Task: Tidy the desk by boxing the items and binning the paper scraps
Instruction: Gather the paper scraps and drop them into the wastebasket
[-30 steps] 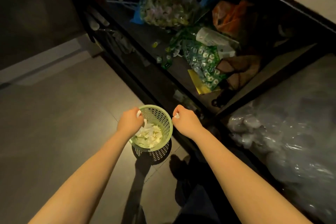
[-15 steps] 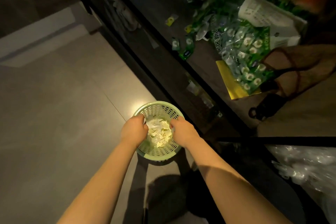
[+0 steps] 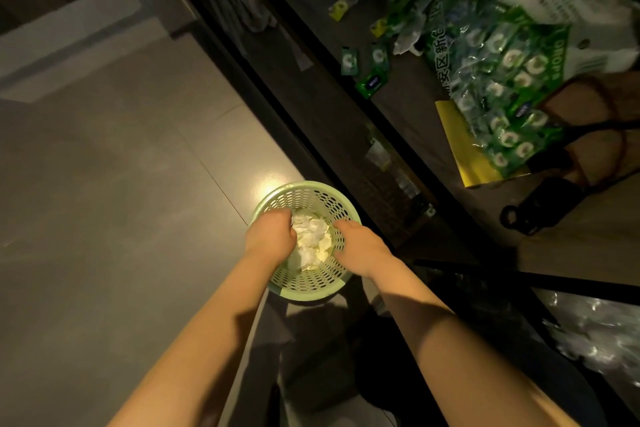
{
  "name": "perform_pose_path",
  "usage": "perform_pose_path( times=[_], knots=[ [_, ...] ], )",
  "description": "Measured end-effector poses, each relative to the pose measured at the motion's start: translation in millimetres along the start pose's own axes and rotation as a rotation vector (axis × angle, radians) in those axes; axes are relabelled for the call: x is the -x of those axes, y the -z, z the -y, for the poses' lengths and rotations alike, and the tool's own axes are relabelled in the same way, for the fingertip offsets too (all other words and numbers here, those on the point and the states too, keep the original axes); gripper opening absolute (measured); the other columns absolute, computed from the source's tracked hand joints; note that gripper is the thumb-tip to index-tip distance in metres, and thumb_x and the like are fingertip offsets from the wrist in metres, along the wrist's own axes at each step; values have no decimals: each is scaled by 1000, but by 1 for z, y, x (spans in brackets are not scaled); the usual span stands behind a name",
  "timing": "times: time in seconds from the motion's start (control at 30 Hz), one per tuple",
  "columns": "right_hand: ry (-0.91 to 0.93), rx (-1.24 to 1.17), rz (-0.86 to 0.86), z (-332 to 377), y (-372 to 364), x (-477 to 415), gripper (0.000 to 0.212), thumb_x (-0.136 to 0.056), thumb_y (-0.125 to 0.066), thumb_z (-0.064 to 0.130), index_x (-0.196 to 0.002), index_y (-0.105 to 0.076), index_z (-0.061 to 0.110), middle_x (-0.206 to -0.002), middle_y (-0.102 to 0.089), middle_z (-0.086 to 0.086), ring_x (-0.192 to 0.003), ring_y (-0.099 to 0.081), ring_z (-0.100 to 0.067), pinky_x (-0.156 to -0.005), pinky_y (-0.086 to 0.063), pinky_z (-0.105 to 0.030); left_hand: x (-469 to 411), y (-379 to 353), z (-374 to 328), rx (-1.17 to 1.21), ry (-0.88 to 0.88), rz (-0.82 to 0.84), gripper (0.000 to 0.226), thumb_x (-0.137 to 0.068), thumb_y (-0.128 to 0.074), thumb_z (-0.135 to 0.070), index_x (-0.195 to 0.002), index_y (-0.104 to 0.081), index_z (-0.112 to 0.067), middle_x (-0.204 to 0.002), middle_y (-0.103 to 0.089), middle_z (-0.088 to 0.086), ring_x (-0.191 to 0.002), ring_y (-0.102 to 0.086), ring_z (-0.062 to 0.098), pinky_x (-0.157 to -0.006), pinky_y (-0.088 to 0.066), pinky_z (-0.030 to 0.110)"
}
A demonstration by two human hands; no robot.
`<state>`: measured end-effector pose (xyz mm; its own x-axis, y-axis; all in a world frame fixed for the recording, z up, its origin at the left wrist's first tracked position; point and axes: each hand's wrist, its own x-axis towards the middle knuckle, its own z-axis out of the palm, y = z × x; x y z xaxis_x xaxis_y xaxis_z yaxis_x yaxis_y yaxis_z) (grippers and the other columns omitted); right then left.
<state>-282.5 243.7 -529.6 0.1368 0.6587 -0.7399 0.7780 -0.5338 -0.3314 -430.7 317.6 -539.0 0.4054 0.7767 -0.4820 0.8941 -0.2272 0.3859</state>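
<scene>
fingers: both sets curl down among crumpled white paper scraps (image 3: 310,243), tips hidden, pinching or pressing unclear | left hand (image 3: 270,240) at 9 o'clock, right hand (image 3: 360,251) at 3 o'clock, inside pale-green perforated plastic basket (image 3: 304,188) on grey tiled floor (image 3: 104,184) | handling: scraps likely light, soft, springy; gather by loose handfuls

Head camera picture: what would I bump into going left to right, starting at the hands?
Left hand → paper scraps → right hand → sweets bag.
</scene>
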Motion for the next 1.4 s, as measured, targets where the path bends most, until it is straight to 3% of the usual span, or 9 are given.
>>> perform_pose_path(
  times=[0.1,0.17,0.27,0.37,0.5,0.67,0.97,1.17,1.4],
  knots=[
    [-31,-4,-12,-2,11,7,53,-87,-55,17,-137,-38,22,-132,-52,-6,-117,-53,-29,-94,-48,-43,-8,-7,-9,-53,-66,59,5,-85,-50,-10,-87,-55,-10,-93,-59,7,-87,-56,24,-69,-46,33],
    [-44,0,-17,-3,17,11,50,-88,-54,18,-136,-38,22,-129,-53,-7,-114,-54,-29,-92,-49,-43,-12,-12,-11,-109,-83,146,22,-85,-56,-19,-105,-56,-10,-109,-58,10,-102,-54,27,-82,-47,35],
    [-51,15,-23,-5,24,16,51,-88,-54,20,-135,-36,23,-129,-51,-8,-114,-54,-30,-90,-49,-44,-11,-14,-12,-76,-57,272,73,-80,-65,-34,-141,-31,-16,-148,-33,10,-134,-33,31,-108,-33,50],
    [-50,21,-34,-5,29,22,50,-90,-54,21,-136,-36,21,-128,-51,-9,-114,-53,-30,-90,-49,-43,-5,-8,-13,-79,-52,334,89,-80,-65,-37,-149,-12,-21,-159,-9,3,-146,-6,30,-114,-15,58],
    [-57,13,-39,-5,33,35,52,-90,-53,22,-138,-34,21,-128,-51,-9,-115,-53,-30,-91,-49,-45,1,3,-10,-198,-63,326,73,-83,-61,-38,-145,-27,-17,-152,-28,8,-141,-21,31,-113,-27,51],
    [-59,14,-22,-3,41,59,47,-91,-54,27,-135,-39,19,-128,-53,-9,-116,-52,-30,-92,-47,-42,21,22,-23,-353,-75,309,50,-89,-55,-35,-133,-45,-13,-131,-53,8,-122,-49,27,-96,-44,38],
    [-35,69,-40,-4,60,134,44,-91,-52,34,-132,-45,17,-133,-52,-7,-119,-51,-26,-94,-46,-39,83,65,-62,-317,-194,219,42,-92,-49,-33,-128,-49,-13,-124,-59,7,-114,-55,25,-92,-48,37],
    [16,113,-138,-8,73,205,50,-91,-53,37,-136,-43,19,-136,-51,-5,-121,-50,-25,-95,-46,-38,135,92,-99,-320,-261,148,45,-92,-49,-33,-132,-47,-12,-133,-54,6,-121,-52,24,-98,-44,35],
    [54,54,-253,-24,95,303,49,-92,-52,37,-138,-41,23,-137,-50,-4,-121,-50,-24,-97,-45,-39,200,123,-153,-370,-400,-11,42,-92,-50,-35,-128,-49,-13,-125,-56,6,-115,-54,23,-95,-47,38]
  ],
)
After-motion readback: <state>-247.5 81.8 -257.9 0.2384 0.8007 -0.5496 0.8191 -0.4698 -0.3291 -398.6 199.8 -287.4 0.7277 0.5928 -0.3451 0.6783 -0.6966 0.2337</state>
